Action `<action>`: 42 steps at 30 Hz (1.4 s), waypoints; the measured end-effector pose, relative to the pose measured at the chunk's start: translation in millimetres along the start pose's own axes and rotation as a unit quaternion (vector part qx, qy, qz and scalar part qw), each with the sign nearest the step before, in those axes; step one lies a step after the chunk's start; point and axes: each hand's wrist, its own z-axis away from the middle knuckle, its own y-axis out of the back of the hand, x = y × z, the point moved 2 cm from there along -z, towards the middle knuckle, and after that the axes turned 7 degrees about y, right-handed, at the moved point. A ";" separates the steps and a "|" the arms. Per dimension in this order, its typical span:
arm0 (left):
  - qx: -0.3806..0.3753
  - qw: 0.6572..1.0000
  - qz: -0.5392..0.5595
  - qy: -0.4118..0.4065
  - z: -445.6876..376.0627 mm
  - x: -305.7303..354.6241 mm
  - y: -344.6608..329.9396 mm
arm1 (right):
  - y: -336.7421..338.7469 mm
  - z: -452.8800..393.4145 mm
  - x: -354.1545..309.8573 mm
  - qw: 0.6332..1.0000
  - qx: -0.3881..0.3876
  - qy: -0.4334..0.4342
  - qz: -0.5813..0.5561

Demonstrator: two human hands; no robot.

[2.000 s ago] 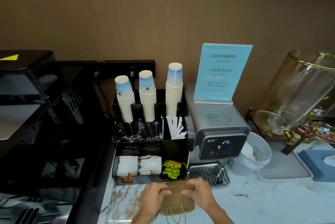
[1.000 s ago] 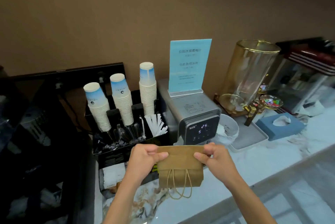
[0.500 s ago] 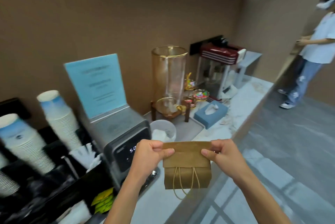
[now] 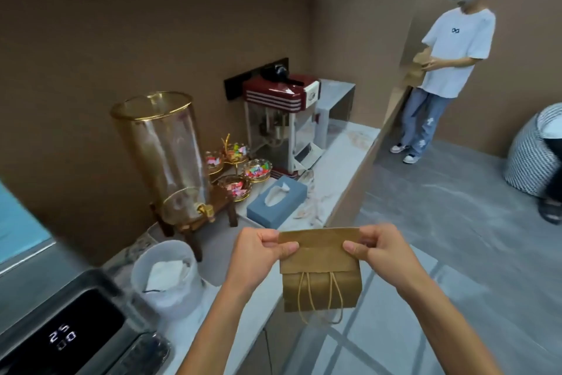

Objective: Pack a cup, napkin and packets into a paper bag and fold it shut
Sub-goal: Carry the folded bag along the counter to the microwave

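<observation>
A small brown paper bag hangs in the air in front of me, past the counter's edge, its top folded over and its twine handles dangling down the front. My left hand pinches the left end of the folded top, thumb in front. My right hand pinches the right end the same way. The bag's contents are hidden.
On the marble counter stand a glass drink dispenser, candy bowls, a blue tissue box, a red popcorn machine, a white tub and a steel machine. A person stands at the far right.
I have lifted the folded bag off the counter and turned to the right. The cup stacks and packet tray have left the view; the popcorn machine and the other person have come in.
</observation>
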 end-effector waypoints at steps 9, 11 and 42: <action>-0.013 1.000 -0.025 0.003 -108.9 20.4 -54.7 | 49.1 -101.5 47.2 1.000 0.006 -0.005 -0.002; -0.012 1.000 -0.024 0.006 -141.8 20.8 -66.2 | 58.2 -134.3 59.9 1.000 0.002 -0.001 -0.001; 0.076 0.995 0.052 0.035 -590.1 118.6 -299.4 | 276.6 -626.7 216.6 0.992 -0.123 0.020 0.000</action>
